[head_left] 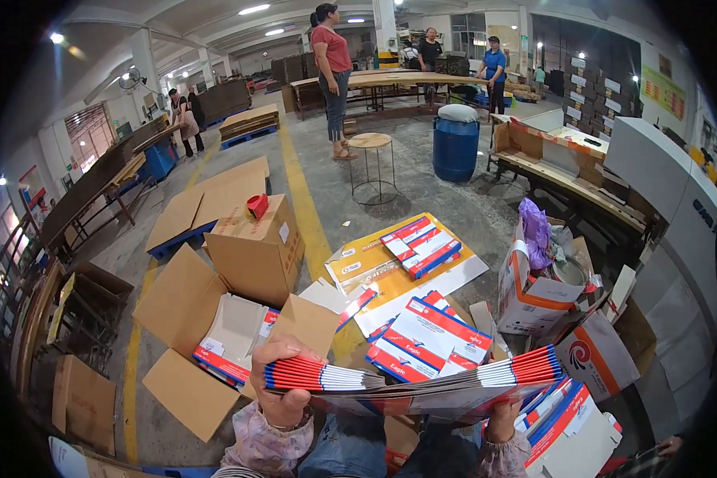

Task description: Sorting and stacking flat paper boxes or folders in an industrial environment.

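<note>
My left hand (285, 384) grips one end of a stack of flat folded cartons (486, 376), printed red, white and blue, with the thumb below and the fingers over the top. At the other end my right hand (502, 421) holds the same stack from beneath; part of it is hidden behind the cartons. The stack sags slightly in the middle, above my lap. Just beyond it lies a pile of matching cartons (430, 338). A smaller pile (419, 245) rests farther off on a yellow and white sheet (358, 267). More flat cartons (570, 430) lie beside my right hand.
An open cardboard box (185, 307) with cartons inside stands at left, a closed box (264, 247) with a red tape dispenser (256, 206) behind it. At right is a box with a purple bag (535, 233). Farther off are a stool (370, 142), a blue barrel (456, 147) and several people.
</note>
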### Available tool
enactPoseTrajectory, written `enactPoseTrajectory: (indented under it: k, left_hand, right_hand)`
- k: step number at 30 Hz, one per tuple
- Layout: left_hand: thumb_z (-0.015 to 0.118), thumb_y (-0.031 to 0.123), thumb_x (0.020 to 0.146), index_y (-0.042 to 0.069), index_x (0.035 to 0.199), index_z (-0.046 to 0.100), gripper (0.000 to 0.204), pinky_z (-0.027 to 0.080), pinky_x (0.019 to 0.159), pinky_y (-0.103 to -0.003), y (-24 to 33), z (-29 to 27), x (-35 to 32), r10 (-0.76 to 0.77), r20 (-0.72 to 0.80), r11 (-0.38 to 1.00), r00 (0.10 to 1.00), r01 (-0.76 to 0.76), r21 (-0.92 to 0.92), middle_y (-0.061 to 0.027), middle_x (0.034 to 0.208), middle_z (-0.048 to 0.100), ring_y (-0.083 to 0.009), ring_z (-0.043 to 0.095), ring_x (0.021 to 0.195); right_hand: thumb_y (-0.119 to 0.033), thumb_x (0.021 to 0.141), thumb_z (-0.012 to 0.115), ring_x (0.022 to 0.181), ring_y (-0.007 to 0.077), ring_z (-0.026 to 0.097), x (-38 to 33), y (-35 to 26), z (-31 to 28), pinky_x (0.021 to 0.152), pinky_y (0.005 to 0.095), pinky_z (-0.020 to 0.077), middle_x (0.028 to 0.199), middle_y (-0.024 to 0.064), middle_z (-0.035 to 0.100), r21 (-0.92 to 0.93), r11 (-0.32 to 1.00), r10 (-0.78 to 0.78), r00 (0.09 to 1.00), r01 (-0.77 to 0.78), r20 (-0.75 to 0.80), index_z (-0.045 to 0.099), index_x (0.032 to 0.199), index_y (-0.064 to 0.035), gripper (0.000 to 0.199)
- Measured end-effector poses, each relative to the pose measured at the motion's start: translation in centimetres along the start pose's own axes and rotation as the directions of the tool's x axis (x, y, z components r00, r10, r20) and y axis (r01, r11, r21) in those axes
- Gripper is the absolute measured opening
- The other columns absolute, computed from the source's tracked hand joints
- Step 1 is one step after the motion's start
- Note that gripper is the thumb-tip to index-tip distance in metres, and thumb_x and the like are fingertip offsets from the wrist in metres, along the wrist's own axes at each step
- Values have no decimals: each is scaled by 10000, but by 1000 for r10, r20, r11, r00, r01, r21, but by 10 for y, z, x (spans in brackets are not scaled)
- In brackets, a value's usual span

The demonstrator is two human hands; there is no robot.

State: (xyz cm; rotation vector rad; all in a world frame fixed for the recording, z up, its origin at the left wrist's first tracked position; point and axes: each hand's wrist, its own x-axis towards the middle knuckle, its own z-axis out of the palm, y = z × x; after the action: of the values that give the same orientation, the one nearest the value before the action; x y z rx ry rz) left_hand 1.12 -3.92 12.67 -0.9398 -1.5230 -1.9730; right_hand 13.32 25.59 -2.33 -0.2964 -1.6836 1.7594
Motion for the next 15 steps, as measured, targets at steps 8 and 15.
enactPoseTrajectory:
  k: [8,15]
  left_hand:
    - [719,410,746,29,1077,450,571,521,682,-314,2,-2,-1,-1,3,997,1000,1,-75,-126,864,516,-201,570,744]
    - [724,406,741,26,1071,451,572,524,686,-322,0,-1,-2,5,14,996,1000,-4,-84,-124,865,511,-202,567,748]
  right_hand:
    - [-688,702,587,1053,225,540,0,-5,3,901,340,434,1178,116,550,-3,1000,30,999,-31,-42,463,1233,26,899]
    - [-677,716,584,1035,213,544,1,0,1,885,332,438,1155,108,557,-20,1000,-6,999,5,-37,472,1225,29,878]
